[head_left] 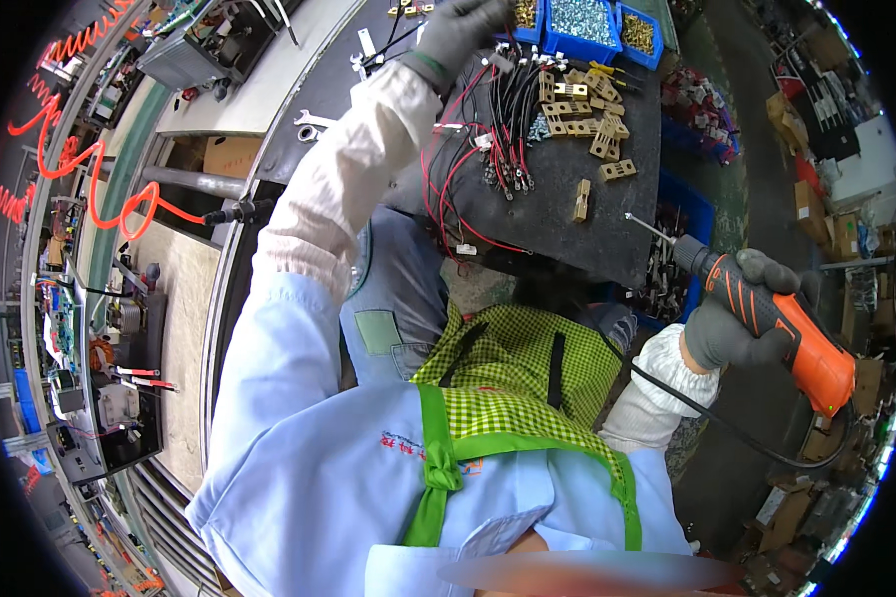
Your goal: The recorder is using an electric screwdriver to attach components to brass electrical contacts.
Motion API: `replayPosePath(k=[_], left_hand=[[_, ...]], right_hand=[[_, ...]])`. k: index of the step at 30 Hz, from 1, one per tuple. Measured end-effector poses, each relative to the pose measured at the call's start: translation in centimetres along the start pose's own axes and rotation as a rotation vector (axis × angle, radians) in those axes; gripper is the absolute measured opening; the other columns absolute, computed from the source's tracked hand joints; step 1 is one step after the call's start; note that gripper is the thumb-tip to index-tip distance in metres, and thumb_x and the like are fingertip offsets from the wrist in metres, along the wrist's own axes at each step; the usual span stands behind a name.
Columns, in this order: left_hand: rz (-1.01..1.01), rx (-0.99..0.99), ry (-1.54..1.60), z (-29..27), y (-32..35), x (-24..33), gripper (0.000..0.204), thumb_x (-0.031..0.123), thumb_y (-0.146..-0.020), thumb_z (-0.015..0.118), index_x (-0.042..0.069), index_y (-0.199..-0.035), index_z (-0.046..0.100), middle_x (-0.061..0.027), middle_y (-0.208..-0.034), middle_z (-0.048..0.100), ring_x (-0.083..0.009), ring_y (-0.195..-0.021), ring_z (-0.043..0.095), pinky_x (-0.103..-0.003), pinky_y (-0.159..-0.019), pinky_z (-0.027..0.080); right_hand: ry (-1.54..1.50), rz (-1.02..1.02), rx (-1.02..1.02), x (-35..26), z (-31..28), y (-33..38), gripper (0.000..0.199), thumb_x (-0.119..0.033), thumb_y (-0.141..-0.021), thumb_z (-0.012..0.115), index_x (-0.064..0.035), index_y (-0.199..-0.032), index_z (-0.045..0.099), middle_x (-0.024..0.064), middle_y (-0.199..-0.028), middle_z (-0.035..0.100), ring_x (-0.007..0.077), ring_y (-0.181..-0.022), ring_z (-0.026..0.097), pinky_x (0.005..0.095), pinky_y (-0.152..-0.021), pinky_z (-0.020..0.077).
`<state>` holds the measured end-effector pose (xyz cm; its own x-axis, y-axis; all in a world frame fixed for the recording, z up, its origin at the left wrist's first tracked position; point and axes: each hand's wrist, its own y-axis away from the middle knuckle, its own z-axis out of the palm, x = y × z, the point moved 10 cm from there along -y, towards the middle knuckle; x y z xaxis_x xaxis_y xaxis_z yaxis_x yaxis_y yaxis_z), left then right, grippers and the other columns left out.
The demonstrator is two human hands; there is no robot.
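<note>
In my right hand (737,328), gloved in grey, is an orange and black corded power screwdriver (782,323). Its long thin bit points up and left, past the table's right edge. My left hand (458,40), also in a grey glove, reaches to the top of the view beside a blue bin of brass-coloured hardware (525,14). Its fingers stretch toward that bin, partly cut off by the picture's edge. Below them lies a bundle of black and red wires (508,119) with ring terminals. Several brass-coloured slotted blocks (592,109) lie to its right, one block (581,201) standing apart.
A blue bin of silvery screws (581,28) and another of brass-coloured parts (640,36) stand at the back of the dark table (607,244). Wrenches (314,121) lie left. Blue crates (687,214) flank the right edge. A coiled orange air hose (95,189) hangs at left.
</note>
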<state>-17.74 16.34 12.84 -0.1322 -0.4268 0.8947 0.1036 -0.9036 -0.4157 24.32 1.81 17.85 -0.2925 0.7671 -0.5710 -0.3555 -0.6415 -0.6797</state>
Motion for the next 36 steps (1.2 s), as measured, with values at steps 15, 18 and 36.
replayPosePath(k=[15,18,36], left_hand=[[-0.258,-0.513,-0.576,7.5,3.5,9.0,0.033,0.024,-0.092,0.064,0.000,-0.115,0.063,-0.0067,-0.091,0.070,-0.0157,-0.074,0.068,-0.027,-0.062,0.056],[-0.426,-0.591,-0.523,8.3,6.6,-0.5,0.032,0.021,-0.093,0.063,0.001,-0.117,0.061,-0.0053,-0.092,0.069,-0.0139,-0.078,0.067,-0.026,-0.064,0.056],[-0.489,-0.638,-0.336,11.9,10.6,-12.7,0.027,0.021,-0.088,0.068,0.000,-0.105,0.067,0.0006,-0.085,0.066,-0.0058,-0.077,0.058,-0.023,-0.070,0.049]], right_hand=[[-0.079,-0.034,-0.024,0.5,-0.4,-0.4,0.073,-0.049,-0.080,0.060,0.0017,-0.129,0.042,0.0140,-0.095,0.066,0.0259,-0.074,0.062,0.0422,-0.069,0.0498],[-0.178,-0.010,-0.099,1.4,1.1,-0.5,0.071,-0.046,-0.081,0.063,0.0002,-0.130,0.042,0.0147,-0.098,0.066,0.0263,-0.075,0.062,0.0432,-0.070,0.0507],[0.140,0.039,-0.086,6.2,4.2,-0.8,0.072,-0.055,-0.078,0.059,0.0004,-0.122,0.047,0.0156,-0.082,0.066,0.0285,-0.074,0.064,0.0443,-0.075,0.0521]])
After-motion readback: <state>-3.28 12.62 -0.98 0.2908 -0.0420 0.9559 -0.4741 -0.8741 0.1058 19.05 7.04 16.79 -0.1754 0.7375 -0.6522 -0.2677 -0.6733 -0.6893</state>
